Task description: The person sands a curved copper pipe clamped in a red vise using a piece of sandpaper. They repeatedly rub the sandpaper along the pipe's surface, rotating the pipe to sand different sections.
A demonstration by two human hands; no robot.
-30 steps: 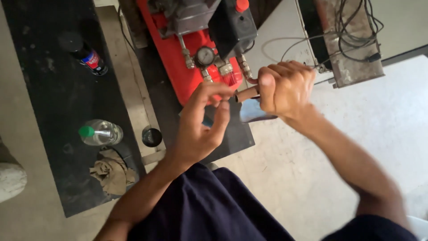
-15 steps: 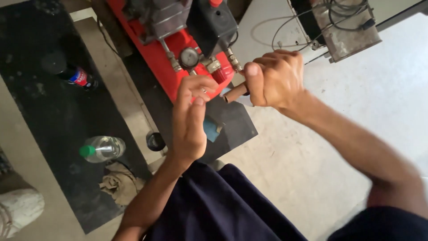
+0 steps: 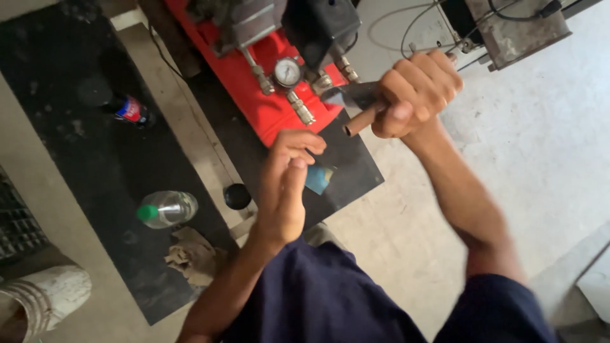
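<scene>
Your right hand (image 3: pixel 416 92) is balled into a tight fist around a copper pipe (image 3: pixel 359 121), with the short open end poking out toward your left, tilted a bit downward. There's a dark tool head (image 3: pixel 356 95) sitting right above the pipe against your fist, but it's too blurry to say what kind of tool it is or how it's gripping. Your left hand (image 3: pixel 286 187) is empty and loosely open, fingers (image 3: pixel 298 143) curled a little, hovering just below and to the left of the pipe end, close but not touching it.

Both hands are up in the air over the red compressor (image 3: pixel 267 95) on the floor. Its round pressure gauge (image 3: pixel 287 72) and a couple of brass fittings (image 3: pixel 298 107) sit just left of the pipe end, and the black motor housing (image 3: pixel 321 25) is up above that. The compressor stands on a black mat (image 3: pixel 352 171), and there's a small blue thing (image 3: pixel 319 179) lying on that mat right by your left hand.

Further out to the left there's a second, bigger black mat (image 3: pixel 76 159) with a dark cola bottle (image 3: pixel 127 109) lying on it, a clear bottle with a green cap (image 3: pixel 166 209), a crumpled rag (image 3: pixel 194 254) and a small black round cap (image 3: pixel 237 196) near the edge. Top right there's a grey metal box (image 3: pixel 515 28) with wires (image 3: pixel 406 19) running off it across the concrete floor (image 3: pixel 521 146).
</scene>
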